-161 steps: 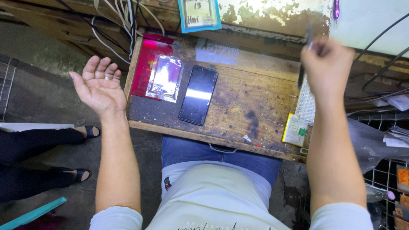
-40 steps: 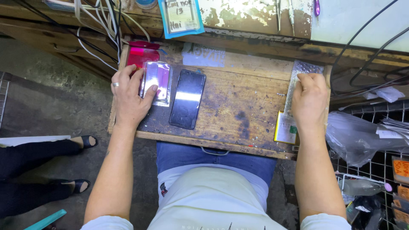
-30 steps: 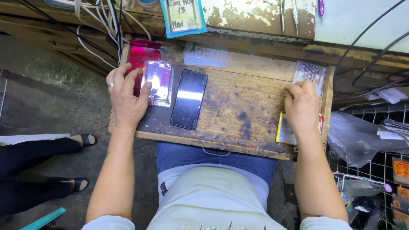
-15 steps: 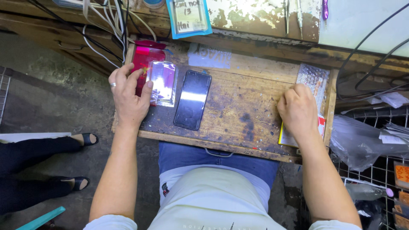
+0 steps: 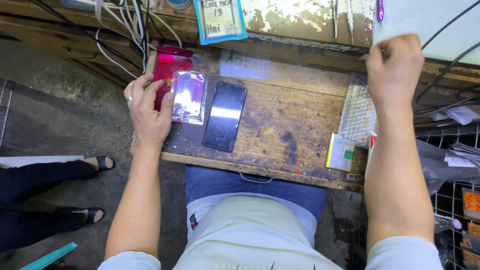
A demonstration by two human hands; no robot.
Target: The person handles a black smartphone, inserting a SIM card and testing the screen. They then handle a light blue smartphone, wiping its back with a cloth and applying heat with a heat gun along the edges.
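Meanwhile my left hand [image 5: 149, 111] pinned the clear pouch [image 5: 189, 97] to the counter [image 5: 295, 115], fingers loose; my right hand [image 5: 395, 67], clenched, rose near the bubble wrap [image 5: 357, 110].

Clear shiny sleeve [image 5: 189, 96] flat on red pouch [image 5: 167, 75], bench's left end; black phone [image 5: 225, 116] just beside.

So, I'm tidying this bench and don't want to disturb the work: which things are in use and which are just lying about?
In hand:
left hand on the clear plastic sleeve
red packet under it
dark phone
right hand, raised

Lying about:
bubble wrap
yellow-edged pad
cables
blue-framed card
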